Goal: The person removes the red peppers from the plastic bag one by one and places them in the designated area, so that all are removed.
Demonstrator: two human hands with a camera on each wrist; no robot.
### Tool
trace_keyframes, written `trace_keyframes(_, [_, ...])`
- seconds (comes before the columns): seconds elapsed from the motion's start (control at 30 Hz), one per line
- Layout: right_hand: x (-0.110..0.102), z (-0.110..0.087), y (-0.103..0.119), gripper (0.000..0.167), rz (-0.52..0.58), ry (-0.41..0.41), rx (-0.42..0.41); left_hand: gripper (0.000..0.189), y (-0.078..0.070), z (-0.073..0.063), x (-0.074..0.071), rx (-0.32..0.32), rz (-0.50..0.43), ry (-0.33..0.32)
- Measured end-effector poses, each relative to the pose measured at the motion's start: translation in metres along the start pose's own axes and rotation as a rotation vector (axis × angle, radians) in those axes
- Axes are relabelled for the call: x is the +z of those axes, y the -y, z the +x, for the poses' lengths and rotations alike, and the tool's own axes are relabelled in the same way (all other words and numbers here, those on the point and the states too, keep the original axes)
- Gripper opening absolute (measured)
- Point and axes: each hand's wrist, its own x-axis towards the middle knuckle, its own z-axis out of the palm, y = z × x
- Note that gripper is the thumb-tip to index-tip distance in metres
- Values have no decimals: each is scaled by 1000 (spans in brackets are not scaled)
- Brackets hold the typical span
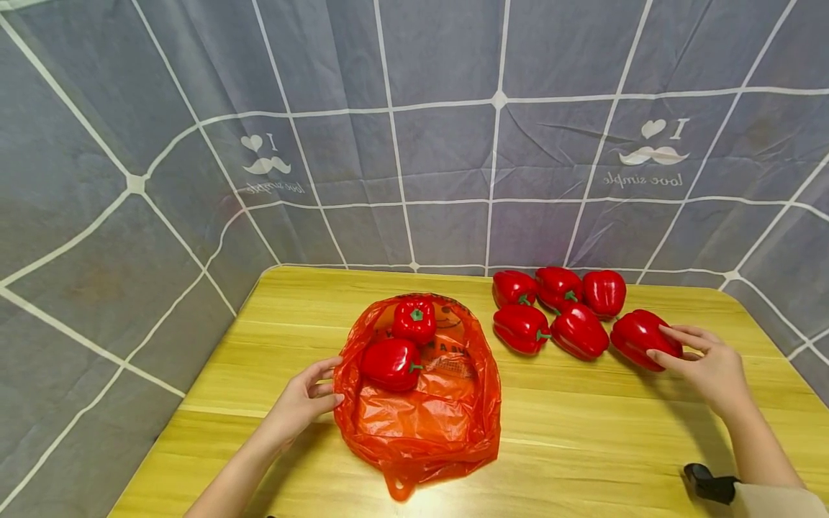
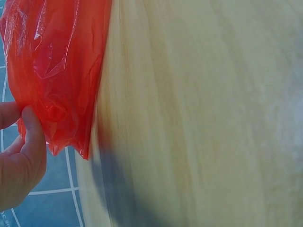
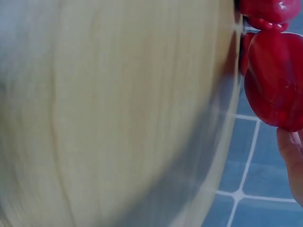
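Note:
An open red plastic bag point(image 1: 414, 421) stands on the table with its mouth up. Inside are two red bell peppers, one upright point(image 1: 404, 329) and one lying on its side point(image 1: 387, 364). My left hand point(image 1: 303, 399) pinches the bag's left rim between thumb and fingers; the left wrist view shows the bag's side point(image 2: 57, 75) by the fingertips. On the right, my right hand point(image 1: 709, 363) grips the right end of another red bell pepper point(image 1: 640, 338) with thumb and fingers. This pepper point(image 3: 277, 80) partly leaves the right wrist view.
Several more red bell peppers point(image 1: 579, 331) lie grouped at the back right of the wooden table point(image 1: 570, 446). A grey curtain point(image 1: 447, 158) with white lines hangs behind and along the left side. A black strap point(image 1: 711, 483) sits by the right sleeve.

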Motion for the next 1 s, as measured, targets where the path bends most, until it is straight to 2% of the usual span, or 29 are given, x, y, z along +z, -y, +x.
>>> trace_keyframes(0.4, [9, 7, -3, 56, -70, 48, -1, 59, -1, 0, 1, 6, -12, -2])
trace_keyframes(1.0, [14, 10, -5, 57, -88, 25, -12, 59, 0, -1, 1, 4, -8, -4])
